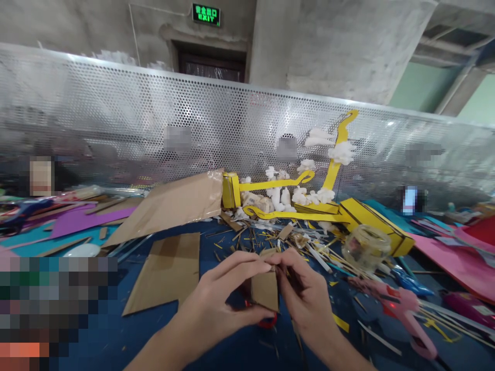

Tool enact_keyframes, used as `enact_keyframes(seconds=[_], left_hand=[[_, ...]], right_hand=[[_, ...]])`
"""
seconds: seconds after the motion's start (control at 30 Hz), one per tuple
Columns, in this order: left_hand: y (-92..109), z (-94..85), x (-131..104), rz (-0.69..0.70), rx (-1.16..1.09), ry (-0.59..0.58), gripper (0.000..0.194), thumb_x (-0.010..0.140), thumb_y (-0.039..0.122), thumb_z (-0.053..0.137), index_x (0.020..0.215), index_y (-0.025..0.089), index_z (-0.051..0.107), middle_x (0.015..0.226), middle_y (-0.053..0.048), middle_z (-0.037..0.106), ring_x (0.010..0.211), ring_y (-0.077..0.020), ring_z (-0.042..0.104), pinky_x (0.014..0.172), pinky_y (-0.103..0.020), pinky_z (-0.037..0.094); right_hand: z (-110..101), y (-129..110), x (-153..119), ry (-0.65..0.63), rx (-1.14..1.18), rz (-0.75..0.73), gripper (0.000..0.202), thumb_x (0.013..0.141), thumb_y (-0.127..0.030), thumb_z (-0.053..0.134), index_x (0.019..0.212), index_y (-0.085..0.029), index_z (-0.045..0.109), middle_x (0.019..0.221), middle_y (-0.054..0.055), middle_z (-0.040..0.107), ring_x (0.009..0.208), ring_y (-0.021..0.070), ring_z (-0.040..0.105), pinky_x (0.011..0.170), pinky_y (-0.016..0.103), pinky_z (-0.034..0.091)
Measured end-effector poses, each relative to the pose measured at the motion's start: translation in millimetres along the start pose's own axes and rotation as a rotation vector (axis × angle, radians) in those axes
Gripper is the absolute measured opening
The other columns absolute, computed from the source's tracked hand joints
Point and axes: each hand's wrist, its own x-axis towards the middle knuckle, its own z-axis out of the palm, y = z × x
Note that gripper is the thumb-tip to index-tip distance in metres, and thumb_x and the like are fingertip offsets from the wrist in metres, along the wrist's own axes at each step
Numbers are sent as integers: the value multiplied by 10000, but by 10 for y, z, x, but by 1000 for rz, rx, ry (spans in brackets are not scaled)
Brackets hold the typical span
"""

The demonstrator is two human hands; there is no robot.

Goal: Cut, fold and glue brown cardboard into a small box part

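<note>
Between my two hands, above the blue table, is a small piece of folded brown cardboard [265, 291]. My left hand [228, 293] grips it from the left, fingers over its top edge and thumb along its lower edge. At its upper right side, my right hand [303, 288] pinches the edge with bent fingers; its fingertips are partly hidden. Something red [266, 322] shows just beneath the cardboard, mostly covered. A larger flat cardboard sheet [170, 263] with a cut corner lies to the left of my hands.
A pink glue gun [398, 309] with a red light lies at right, near a glass jar [367, 247]. Yellow cardboard shapes [375, 221] and white fluffy pieces stand behind. Cardboard scraps [240, 237] litter the middle. A perforated metal panel [232, 118] closes off the back.
</note>
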Motion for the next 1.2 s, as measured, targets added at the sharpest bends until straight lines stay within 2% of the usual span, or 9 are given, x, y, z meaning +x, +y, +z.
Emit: enact_keyframes(seconds=[0.13,0.4,0.63,0.7,0.77,0.9,1.0,1.2], left_hand=[[20,16,-9,10,23,24,545,775,154,830,1260,293,623,1252,-47,671,1065,-185,692,889,-245,600],[11,26,-2,4,2,45,553,742,160,844,1237,284,630,1222,-40,682,1023,-174,690,822,-223,593],[39,16,9,-65,-44,46,521,722,174,859,1182,299,649,1165,-18,698,971,-178,691,774,-225,584],[49,13,19,-89,-95,62,513,714,162,857,1167,297,655,1138,-16,694,940,-181,689,761,-234,584],[47,4,30,-128,-173,92,503,712,167,860,1154,289,655,1109,-16,687,872,-171,687,736,-240,582],[14,-27,41,-192,-302,132,515,697,161,864,1151,279,649,1105,-14,675,743,-131,661,674,-233,559],[-4,-45,39,-211,-337,118,533,682,128,852,1153,281,654,1109,-10,674,744,-128,653,669,-230,541],[-3,-57,39,-239,-382,99,525,677,132,858,1146,273,670,1051,-1,688,730,-122,630,676,-230,524]], right_hand=[[8,15,-13,-12,6,38,180,1021,-190,523,1027,-261,688,922,16,659,828,174,635,732,277,493],[15,10,-12,-29,12,46,206,1028,-195,519,1074,-298,691,920,-6,659,824,163,628,740,277,478],[14,9,-16,-29,-22,39,230,1043,-205,506,1100,-327,693,871,-20,621,776,154,590,691,264,457],[7,5,-30,-33,-30,42,233,1059,-241,490,1145,-334,685,923,-1,621,838,168,596,726,272,477],[-7,-11,-52,-43,-36,33,232,1061,-338,499,1220,-331,667,1061,38,602,1002,205,592,831,304,505],[-36,-53,-95,-161,15,21,515,978,-615,550,1412,-337,541,1387,92,425,1318,304,462,1058,411,475],[-41,-56,-100,-208,5,5,569,952,-610,603,1451,-373,468,1427,84,402,1354,309,444,1100,435,454],[-41,-25,-70,-169,-66,-36,508,947,-643,591,1377,-377,542,1346,82,494,1285,314,502,1043,450,489]])
